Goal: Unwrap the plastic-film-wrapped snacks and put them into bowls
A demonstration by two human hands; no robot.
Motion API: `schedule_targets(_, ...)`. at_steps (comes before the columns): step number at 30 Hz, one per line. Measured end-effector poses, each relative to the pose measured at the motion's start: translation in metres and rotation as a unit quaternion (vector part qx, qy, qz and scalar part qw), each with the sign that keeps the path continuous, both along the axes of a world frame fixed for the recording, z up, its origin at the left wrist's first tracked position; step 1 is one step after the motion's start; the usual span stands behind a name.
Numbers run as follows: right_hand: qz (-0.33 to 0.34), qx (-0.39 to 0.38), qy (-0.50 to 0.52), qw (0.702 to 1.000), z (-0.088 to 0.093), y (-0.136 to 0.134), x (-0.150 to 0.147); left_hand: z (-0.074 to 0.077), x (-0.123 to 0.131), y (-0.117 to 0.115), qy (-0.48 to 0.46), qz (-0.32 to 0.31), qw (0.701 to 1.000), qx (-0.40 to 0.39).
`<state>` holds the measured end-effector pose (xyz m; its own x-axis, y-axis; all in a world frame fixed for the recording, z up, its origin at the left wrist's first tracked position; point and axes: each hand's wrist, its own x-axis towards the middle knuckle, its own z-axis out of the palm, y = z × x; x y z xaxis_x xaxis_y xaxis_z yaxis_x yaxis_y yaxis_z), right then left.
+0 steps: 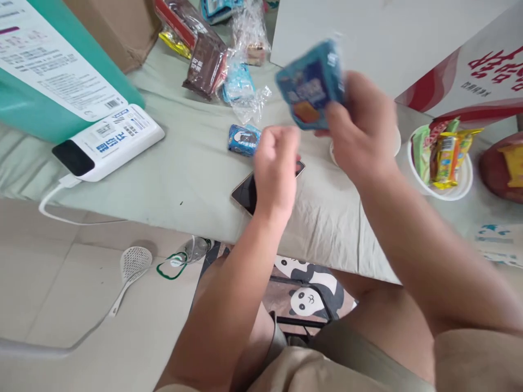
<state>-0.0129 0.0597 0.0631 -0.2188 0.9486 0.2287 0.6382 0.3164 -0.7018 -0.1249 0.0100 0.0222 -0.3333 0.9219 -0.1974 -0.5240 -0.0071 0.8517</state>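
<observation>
head view: i sit at a cloth-covered table (192, 179), both hands out over it.
right hand (363, 122): my fingers are clamped on the right side of a blue snack packet (306, 87), held up off the cloth and blurred.
left hand (275, 169): my fingers are curled in together; i cannot tell whether they grip anything.
phone (244, 191): partly hidden under my left hand.
small packet (241, 140): just beside my left fingers, on their left.
brown packet (206, 65): farther out beyond my left fingers, among crumpled clear wrappers (251, 24).
white tub (466, 174): right of my right fingers, with yellow packets (447, 158) inside.
power bank (126, 139): well left of my left fingers.
</observation>
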Motion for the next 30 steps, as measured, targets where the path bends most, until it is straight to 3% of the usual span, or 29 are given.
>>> schedule_targets(3,-0.132,0.121,-0.035,0.983,-0.026,-0.07,0.056,-0.005,0.031,-0.017,0.043,-0.206,0.977,0.038)
schedule_targets(5,-0.148,0.166,-0.046,0.974,-0.05,-0.107,0.083,-0.013,0.053,-0.032,0.041,-0.326,0.943,0.041)
schedule_targets(7,-0.123,0.207,-0.057,0.969,-0.07,-0.129,0.101,-0.023,0.071,-0.044,0.068,-0.376,0.924,0.007)
schedule_targets(10,-0.047,0.176,-0.046,0.982,-0.08,-0.134,0.125,-0.036,0.087,-0.049,0.129,-0.351,0.927,-0.031)
schedule_targets(12,-0.036,0.153,-0.029,0.987,-0.077,-0.13,0.146,-0.044,0.09,-0.044,0.146,-0.348,0.925,-0.035)
schedule_targets(17,-0.208,0.11,-0.151,0.96,-0.089,-0.122,0.213,-0.069,0.091,-0.025,0.214,-0.316,0.923,0.047)
schedule_targets(20,-0.217,0.039,-0.205,0.954,-0.105,-0.12,0.237,-0.082,0.094,-0.017,0.267,-0.277,0.911,0.146)
schedule_targets(22,-0.203,0.032,-0.197,0.959,-0.11,-0.12,0.243,-0.086,0.097,-0.013,0.299,-0.266,0.895,0.197)
schedule_targets(26,-0.222,-0.007,-0.09,0.971,-0.097,-0.122,0.239,-0.081,0.099,-0.009,0.374,-0.255,0.856,0.251)
schedule_targets(28,-0.223,-0.071,0.027,0.972,-0.086,-0.126,0.23,-0.079,0.099,-0.01,0.4,-0.258,0.841,0.258)
schedule_targets(30,-0.183,-0.15,0.17,0.957,-0.075,-0.131,0.216,-0.08,0.099,-0.012,0.423,-0.26,0.827,0.262)
